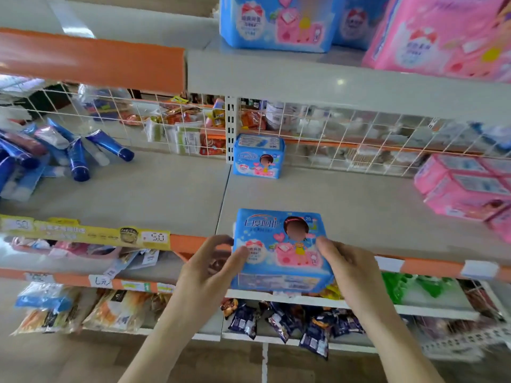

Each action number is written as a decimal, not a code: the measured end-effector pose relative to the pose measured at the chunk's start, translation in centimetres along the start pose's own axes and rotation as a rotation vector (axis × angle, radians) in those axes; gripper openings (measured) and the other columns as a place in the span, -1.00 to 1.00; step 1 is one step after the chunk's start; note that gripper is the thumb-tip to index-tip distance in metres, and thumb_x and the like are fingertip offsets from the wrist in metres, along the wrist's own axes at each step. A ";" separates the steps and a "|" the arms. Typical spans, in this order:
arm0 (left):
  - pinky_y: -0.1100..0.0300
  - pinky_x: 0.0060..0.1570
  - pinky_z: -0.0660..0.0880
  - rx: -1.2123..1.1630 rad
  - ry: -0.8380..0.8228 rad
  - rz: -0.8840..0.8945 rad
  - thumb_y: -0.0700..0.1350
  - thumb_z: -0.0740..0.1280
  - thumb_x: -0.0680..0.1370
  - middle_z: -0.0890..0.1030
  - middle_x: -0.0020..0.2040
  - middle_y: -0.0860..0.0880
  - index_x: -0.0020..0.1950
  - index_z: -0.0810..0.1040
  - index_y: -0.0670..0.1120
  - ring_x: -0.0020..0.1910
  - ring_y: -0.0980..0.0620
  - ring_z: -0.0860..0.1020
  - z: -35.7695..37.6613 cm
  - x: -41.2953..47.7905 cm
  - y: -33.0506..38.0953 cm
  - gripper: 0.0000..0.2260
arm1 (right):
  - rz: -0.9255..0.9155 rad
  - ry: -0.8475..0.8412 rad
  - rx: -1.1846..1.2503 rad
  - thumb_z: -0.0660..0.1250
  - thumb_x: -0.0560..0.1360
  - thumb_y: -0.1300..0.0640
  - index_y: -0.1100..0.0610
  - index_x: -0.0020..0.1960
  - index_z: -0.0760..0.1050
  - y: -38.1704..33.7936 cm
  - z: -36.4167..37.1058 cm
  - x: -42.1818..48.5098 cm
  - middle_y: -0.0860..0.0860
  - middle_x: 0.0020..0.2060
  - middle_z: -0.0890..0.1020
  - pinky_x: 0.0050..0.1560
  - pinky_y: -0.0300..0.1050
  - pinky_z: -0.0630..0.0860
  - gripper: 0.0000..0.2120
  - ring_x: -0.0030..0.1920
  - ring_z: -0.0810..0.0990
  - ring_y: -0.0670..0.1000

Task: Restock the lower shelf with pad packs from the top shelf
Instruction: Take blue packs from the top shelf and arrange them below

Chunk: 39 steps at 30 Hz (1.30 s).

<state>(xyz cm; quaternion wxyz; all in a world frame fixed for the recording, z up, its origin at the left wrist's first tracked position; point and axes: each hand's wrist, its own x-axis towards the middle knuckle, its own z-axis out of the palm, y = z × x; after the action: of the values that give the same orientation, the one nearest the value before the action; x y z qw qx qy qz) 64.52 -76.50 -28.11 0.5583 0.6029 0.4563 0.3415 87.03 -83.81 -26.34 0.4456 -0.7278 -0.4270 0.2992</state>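
Head view: blue pad pack [280, 250] clamped between left fingers [237, 254] and right fingers [327, 248].

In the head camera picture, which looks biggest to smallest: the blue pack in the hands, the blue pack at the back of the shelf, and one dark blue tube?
1. Held blue pack, though it is nearest the camera.
2. Back blue pack.
3. Dark blue tube.

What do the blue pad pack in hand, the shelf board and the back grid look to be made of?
Blue pad pack: soft printed plastic film, glossy, judging by the sheen and puckered edges; both hands hold it, left hand, right hand. Shelf board: probably painted sheet metal, smooth matte grey. Back grid: thin wire with a white coating, likely metal.
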 end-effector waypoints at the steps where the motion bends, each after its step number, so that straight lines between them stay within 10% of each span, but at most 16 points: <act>1: 0.07 -0.26 0.64 0.056 -0.013 -0.079 0.42 0.32 0.39 0.70 -0.11 0.02 0.03 0.58 0.09 -0.16 0.06 0.70 0.6 0.4 -0.1 -0.54 | 0.074 -0.029 -0.127 0.27 0.60 -0.12 0.02 -0.52 0.40 0.1 -0.4 0.6 -0.08 -0.63 0.37 -0.46 -0.24 0.25 -0.47 -0.55 0.30 -0.11; 9: -0.12 -0.13 0.61 0.120 -0.004 -0.213 0.30 0.44 0.42 0.70 -0.09 -0.06 0.01 0.58 0.01 -0.21 -0.01 0.69 4.3 1.7 -0.1 -0.61 | 0.151 -0.119 -0.275 0.21 0.56 -0.23 0.07 -0.52 0.26 1.5 -3.7 1.9 -0.10 -0.64 0.30 -0.49 -0.17 0.23 -0.42 -0.57 0.29 -0.05; 13: 0.26 -0.23 0.60 -0.071 -0.017 -0.074 -0.02 0.50 0.47 0.69 0.08 0.09 0.21 0.53 0.00 -0.08 0.06 0.71 6.6 1.4 0.6 -0.66 | -0.086 -0.106 0.023 0.27 0.55 -0.14 -0.33 0.06 0.56 2.6 -5.5 1.0 -0.17 -0.16 0.72 -0.09 0.04 0.64 -0.86 -0.16 0.70 0.03; 19: 0.13 -0.10 0.66 -0.102 -0.003 0.093 -0.26 0.44 0.50 0.68 0.13 0.14 0.40 0.44 0.06 0.11 0.04 0.68 10.1 1.6 1.8 -0.49 | -0.250 -0.091 0.048 0.35 0.51 -0.02 -0.14 0.49 0.33 4.8 -9.1 0.8 -0.17 0.17 0.65 0.17 0.07 0.57 -0.44 0.18 0.61 -0.05; 24: 0.19 -0.06 0.65 0.028 0.025 0.156 -0.26 0.44 0.51 0.68 0.13 0.18 0.40 0.45 0.13 0.14 0.14 0.65 13.3 1.7 2.7 -0.48 | -0.261 -0.100 -0.025 0.31 0.47 -0.23 -0.40 0.41 0.28 7.1 -11.9 1.3 -0.21 0.09 0.66 0.11 -0.03 0.61 -0.48 0.15 0.61 -0.15; 31: 0.33 0.02 0.58 0.199 -0.034 0.152 -0.25 0.45 0.52 0.68 0.11 0.22 0.32 0.51 0.09 0.15 0.22 0.62 17.6 1.9 3.3 -0.57 | -0.234 -0.098 -0.060 0.22 0.48 -0.25 -0.13 0.46 0.37 9.9 -15.9 3.3 -0.03 0.05 0.64 0.10 0.08 0.56 -0.43 0.10 0.60 -0.06; 39: 0.42 -0.07 0.55 0.164 0.045 0.195 -0.13 0.57 0.41 0.70 0.05 0.22 0.20 0.54 0.26 0.04 0.21 0.67 22.0 3.2 3.8 -0.53 | -0.334 -0.124 -0.221 0.33 0.45 -0.23 -0.09 0.34 0.46 11.4 -19.7 5.8 -0.27 -0.12 0.58 -0.05 -0.14 0.53 -0.50 -0.04 0.58 -0.13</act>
<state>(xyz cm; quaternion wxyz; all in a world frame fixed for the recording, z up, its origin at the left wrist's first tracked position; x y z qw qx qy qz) 86.54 -81.28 -27.80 0.4609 0.6800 0.4346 0.3692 109.74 -89.13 -28.59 0.3792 -0.6716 -0.5986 0.2166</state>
